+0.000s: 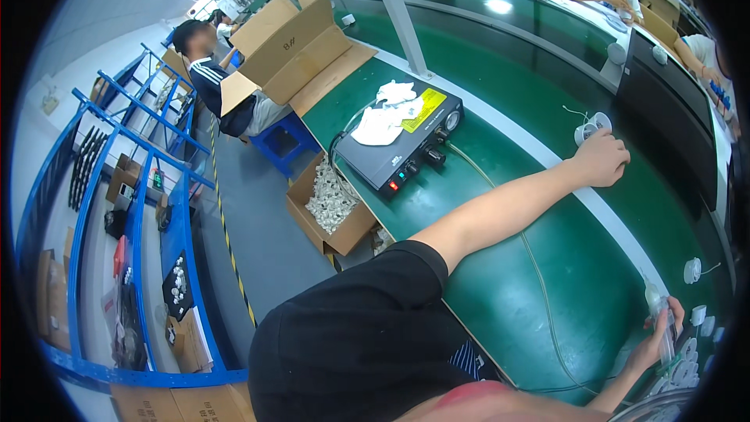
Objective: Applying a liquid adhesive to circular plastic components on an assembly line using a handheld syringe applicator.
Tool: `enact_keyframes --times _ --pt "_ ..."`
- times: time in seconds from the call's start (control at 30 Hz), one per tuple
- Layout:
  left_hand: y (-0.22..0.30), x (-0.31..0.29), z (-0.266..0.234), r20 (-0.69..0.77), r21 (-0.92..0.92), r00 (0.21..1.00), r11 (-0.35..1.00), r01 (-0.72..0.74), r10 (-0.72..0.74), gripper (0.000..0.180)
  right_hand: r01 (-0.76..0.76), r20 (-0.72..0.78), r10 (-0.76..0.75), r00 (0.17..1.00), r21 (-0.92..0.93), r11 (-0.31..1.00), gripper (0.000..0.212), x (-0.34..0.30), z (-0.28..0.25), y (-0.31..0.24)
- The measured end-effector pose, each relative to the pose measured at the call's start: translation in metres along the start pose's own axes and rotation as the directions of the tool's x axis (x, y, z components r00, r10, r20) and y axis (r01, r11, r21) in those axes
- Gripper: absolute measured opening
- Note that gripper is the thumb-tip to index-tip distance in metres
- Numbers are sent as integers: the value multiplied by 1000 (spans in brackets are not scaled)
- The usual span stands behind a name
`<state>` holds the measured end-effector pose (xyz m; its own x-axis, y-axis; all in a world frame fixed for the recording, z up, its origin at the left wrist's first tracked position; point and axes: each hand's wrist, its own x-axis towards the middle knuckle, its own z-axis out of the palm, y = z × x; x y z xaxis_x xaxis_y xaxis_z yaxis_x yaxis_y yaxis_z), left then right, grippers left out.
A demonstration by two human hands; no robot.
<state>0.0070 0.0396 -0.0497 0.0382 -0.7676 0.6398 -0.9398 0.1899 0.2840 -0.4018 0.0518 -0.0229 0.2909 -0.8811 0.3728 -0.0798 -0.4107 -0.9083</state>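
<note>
My left arm stretches across the green bench to the green belt. My left hand [601, 159] is curled closed against a white round plastic part [591, 130] with a thin wire; its fingers partly cover the part. At the lower right, my right hand [662, 330] is closed around a clear dispensing syringe [666, 346], held roughly upright. Beside and below that hand lies a cluster of white round parts [684, 369]. A pale hose [539, 277] runs over the bench from a black control box [402, 137] toward the right hand's side.
White crumpled cloths [383, 121] rest on the control box. A metal post [402, 23] rises behind it. An open carton [293, 47] stands at the bench's far left, with a box of small white pieces [332, 199] below. Blue shelving [141, 266] lines the left; people sit nearby.
</note>
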Motion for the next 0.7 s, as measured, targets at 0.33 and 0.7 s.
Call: enact_keyframes --times 0.33,0.7 --pt "43 21 -5 -310 -56 911 951 -303 272 7 67 -80 -70 994 -42 997 30 -10 -25 0" --pt "74 16 -19 151 -157 983 984 -83 107 26 24 56 -37 998 216 976 20 -10 22 -46"
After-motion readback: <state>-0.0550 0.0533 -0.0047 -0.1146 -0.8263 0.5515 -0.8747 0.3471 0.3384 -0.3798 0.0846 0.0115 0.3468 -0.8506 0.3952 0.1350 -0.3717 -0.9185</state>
